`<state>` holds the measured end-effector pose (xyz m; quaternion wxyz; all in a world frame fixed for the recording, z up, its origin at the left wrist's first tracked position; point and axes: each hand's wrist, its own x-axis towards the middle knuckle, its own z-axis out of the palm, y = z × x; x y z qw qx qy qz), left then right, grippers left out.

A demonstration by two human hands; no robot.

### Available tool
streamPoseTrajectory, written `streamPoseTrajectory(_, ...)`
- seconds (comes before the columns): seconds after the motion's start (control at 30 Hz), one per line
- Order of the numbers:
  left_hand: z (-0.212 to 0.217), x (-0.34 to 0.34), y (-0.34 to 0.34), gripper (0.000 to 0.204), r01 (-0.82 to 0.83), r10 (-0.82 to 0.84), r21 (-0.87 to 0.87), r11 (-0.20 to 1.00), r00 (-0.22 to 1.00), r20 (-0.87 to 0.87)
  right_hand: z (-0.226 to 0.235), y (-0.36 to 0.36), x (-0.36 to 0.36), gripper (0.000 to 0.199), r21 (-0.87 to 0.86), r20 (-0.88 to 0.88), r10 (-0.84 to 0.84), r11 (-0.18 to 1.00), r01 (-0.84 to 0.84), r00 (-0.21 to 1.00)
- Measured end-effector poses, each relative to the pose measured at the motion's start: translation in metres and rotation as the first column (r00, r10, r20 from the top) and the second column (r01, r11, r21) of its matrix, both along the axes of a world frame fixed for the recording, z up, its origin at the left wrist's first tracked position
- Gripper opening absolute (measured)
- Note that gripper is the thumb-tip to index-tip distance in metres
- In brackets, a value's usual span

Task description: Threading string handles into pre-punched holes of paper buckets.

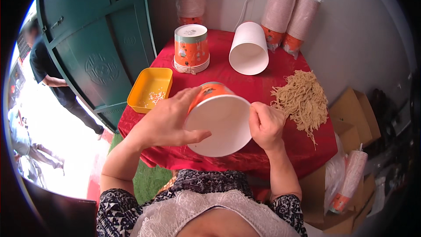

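An orange and white paper bucket (219,127) is tipped toward me over the near part of the table, its white inside showing. My left hand (175,118) grips it from the left, fingers along the outer wall and thumb across the mouth. At the right side of the rim, my right hand (266,125) is closed in a fist; what its fingers hold is hidden. Close to that hand lies a heap of tan strings (305,101). Behind, an orange bucket stack (191,48) stands upside down with string near its bottom rims, and a white bucket stack (249,48) lies with its mouth facing me.
A yellow tray (164,77) with small white bits sits at the left of the red-covered table (219,35). Wrapped bucket stacks (280,11) lean on the wall. Cardboard boxes (359,114) stand right of the table. Beyond the green door (101,39) a person (52,70) stands outside.
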<state>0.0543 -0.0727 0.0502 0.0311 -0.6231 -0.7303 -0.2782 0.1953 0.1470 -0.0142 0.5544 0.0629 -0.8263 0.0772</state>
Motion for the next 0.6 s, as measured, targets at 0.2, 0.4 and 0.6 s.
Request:
streamPoseTrajectory(0.2,-0.002,-0.008,0.022,0.050,-0.101,0.124,-0.134,0.986,0.977,0.173,0.010,0.001,0.003,0.017,-0.060,-0.050,0.092,0.994,-0.095,0.994)
streamPoseTrajectory(0.4,-0.001,-0.049,0.030,0.036,-0.193,0.261,-0.179,0.965,0.788,0.557,-0.001,0.025,0.035,0.006,-0.578,0.186,0.221,0.813,-0.075,0.957)
streamPoseTrajectory(0.6,0.008,-0.058,0.038,0.036,-0.355,0.393,-0.203,0.913,0.628,0.672,-0.010,0.040,0.075,0.012,-0.863,0.173,0.396,0.501,-0.055,0.902)
